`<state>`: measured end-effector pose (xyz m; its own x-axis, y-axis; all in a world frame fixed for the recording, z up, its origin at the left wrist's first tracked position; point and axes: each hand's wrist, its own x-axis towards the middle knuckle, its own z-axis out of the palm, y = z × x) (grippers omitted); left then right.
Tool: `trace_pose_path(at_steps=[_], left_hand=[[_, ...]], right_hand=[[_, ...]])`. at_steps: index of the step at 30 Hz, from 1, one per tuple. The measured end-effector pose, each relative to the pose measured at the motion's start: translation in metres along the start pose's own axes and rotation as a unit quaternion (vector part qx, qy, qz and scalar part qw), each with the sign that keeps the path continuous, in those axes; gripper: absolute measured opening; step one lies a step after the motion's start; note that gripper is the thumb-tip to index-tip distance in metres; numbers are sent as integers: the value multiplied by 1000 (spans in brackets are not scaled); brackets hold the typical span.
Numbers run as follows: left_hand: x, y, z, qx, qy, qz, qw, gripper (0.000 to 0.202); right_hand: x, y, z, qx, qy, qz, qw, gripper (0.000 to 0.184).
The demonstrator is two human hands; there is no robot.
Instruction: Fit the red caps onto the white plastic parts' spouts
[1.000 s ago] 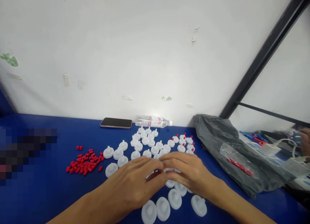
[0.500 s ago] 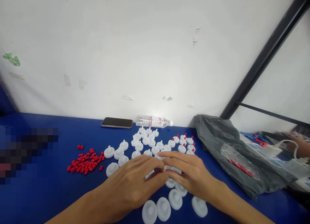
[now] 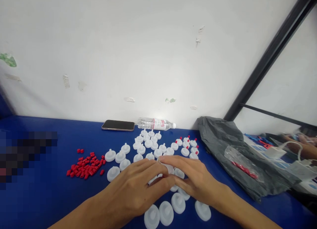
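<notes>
Over the middle of the blue table, my left hand point(image 3: 138, 186) and my right hand point(image 3: 198, 176) meet with fingers bent and closed around a white plastic spout lid point(image 3: 169, 169). Fingers cover most of this lid. Around my hands lie many round white lids with a narrow spout, such as a spout lid point(image 3: 110, 155) to the left and a flat-lying lid point(image 3: 166, 213) in front. Behind my right hand is a group of lids with red tips, including a red-tipped lid point(image 3: 185, 151). A pile of small red caps point(image 3: 85, 166) sits left of my left hand.
A phone point(image 3: 118, 125) and a plastic bottle point(image 3: 156, 123) lie along the wall. A grey plastic bag point(image 3: 220, 146) with a clear packet of red pieces point(image 3: 244, 169) on it spreads at right. Beyond it are a white charger with cable point(image 3: 277, 152) and another person's arm point(image 3: 307, 148).
The fingers of both hands have shifted slightly around the lid, and more of it shows between them. The whole view has moved a little; the other lids and red caps stay in place.
</notes>
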<state>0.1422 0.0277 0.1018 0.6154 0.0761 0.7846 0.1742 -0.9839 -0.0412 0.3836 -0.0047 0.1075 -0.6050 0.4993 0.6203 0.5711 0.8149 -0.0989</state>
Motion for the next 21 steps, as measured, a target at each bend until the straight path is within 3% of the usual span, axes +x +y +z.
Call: trace_pose_path(at_steps=[5, 10, 13, 18, 21], left_hand=[[-4, -1, 2, -45, -3, -65, 997, 38], [2, 2, -3, -121, 4, -186, 975, 12], [4, 3, -5, -147, -25, -245, 958, 35], [-3, 5, 0, -127, -63, -215, 966, 64], [-9, 7, 2, -121, -61, -195, 972, 70]], right_hand=[[-1, 6, 5, -34, 63, -36, 997, 37], [1, 7, 1, -52, 114, -75, 989, 25], [2, 5, -5, -84, 99, -117, 985, 13], [4, -1, -7, -88, 92, -155, 980, 28], [4, -3, -7, -70, 86, -162, 981, 29]])
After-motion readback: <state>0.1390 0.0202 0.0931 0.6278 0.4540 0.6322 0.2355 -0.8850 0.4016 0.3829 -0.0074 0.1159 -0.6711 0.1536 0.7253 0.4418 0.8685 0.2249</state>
